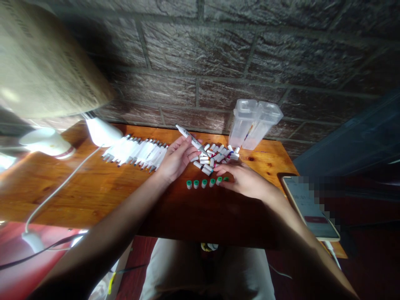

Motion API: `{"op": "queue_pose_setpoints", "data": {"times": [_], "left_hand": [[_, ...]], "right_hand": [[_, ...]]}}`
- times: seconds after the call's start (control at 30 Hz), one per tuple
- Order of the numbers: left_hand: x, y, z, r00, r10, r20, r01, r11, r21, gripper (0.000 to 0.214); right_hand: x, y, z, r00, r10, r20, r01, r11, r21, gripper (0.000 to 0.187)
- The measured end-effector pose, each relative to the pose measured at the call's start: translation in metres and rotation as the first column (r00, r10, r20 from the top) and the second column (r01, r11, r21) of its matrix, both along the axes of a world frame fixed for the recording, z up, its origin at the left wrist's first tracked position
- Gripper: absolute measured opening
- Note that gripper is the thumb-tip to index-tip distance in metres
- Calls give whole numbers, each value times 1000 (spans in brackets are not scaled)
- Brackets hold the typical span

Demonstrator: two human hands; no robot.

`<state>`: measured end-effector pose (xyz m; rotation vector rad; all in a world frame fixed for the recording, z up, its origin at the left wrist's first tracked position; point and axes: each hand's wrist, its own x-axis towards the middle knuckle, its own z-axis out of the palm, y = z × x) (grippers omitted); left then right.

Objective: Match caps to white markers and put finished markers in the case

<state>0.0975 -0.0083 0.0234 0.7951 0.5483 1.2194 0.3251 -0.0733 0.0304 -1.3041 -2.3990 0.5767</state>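
My left hand [176, 160] is closed around a white marker [191, 139], which slants with its grey end down to the right. Below that end lies a loose pile of short white marker caps [215, 154], some with coloured ends. My right hand [243, 179] is low over the right end of a row of several green-topped caps [204, 183] standing upright. Its thumb and fingers are apart, and one green top shows in the gap between them. Whether the thumb touches a cap, I cannot tell. Left of my left hand lies a row of white markers [140, 152].
Two clear plastic cases [253, 123] stand by the brick wall [200, 62]. A phone [309, 208] lies at the right edge of the wooden table [93, 187]. At the left are a lamp [103, 131], its white cord [62, 183] and a white cup [46, 141].
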Motion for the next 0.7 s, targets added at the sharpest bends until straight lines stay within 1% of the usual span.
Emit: {"op": "queue_pose_setpoints", "data": {"times": [0.03,0.1,0.17,0.2,0.23,0.27,0.33,0.4,0.43,0.47,0.5,0.6,0.7], "left_hand": [[0,0,0,1000,-6,7,6,1000,0,16],[0,-1,0,1000,-18,16,18,1000,2,12],[1,-2,0,999,-33,22,33,999,2,8],[1,-2,0,999,-39,24,39,999,1,7],[1,-3,1,999,-44,28,44,999,-1,5],[1,-3,1,998,-48,32,48,999,-4,4],[1,-4,2,998,-51,41,52,999,-3,5],[1,-5,2,998,-52,45,52,999,5,8],[1,-5,2,998,-52,46,51,999,13,9],[1,-5,2,998,-51,46,50,999,21,9],[1,-5,1,998,-48,45,47,999,28,9],[1,-4,0,999,-33,33,31,999,44,12],[1,-5,0,1000,-20,12,20,998,64,17]], "right_hand": [[3,0,3,1000,-7,-23,7,1000,-5,31],[6,0,10,993,-14,-113,9,999,-48,24],[6,-1,15,956,-51,-289,23,995,-100,24],[5,-1,17,913,-91,-398,44,991,-124,25],[3,-1,19,848,-143,-510,77,986,-148,26],[0,-1,19,763,-201,-614,117,978,-174,26],[-8,-1,18,570,-297,-766,180,955,-237,26],[-16,1,15,409,-360,-839,205,931,-300,28],[-20,1,14,358,-380,-853,204,923,-326,28],[-23,2,13,331,-395,-857,196,917,-347,29],[-25,2,13,321,-408,-855,191,912,-363,29],[-29,1,14,331,-439,-835,202,898,-392,28],[-32,0,13,313,-452,-835,203,891,-406,28]]}}
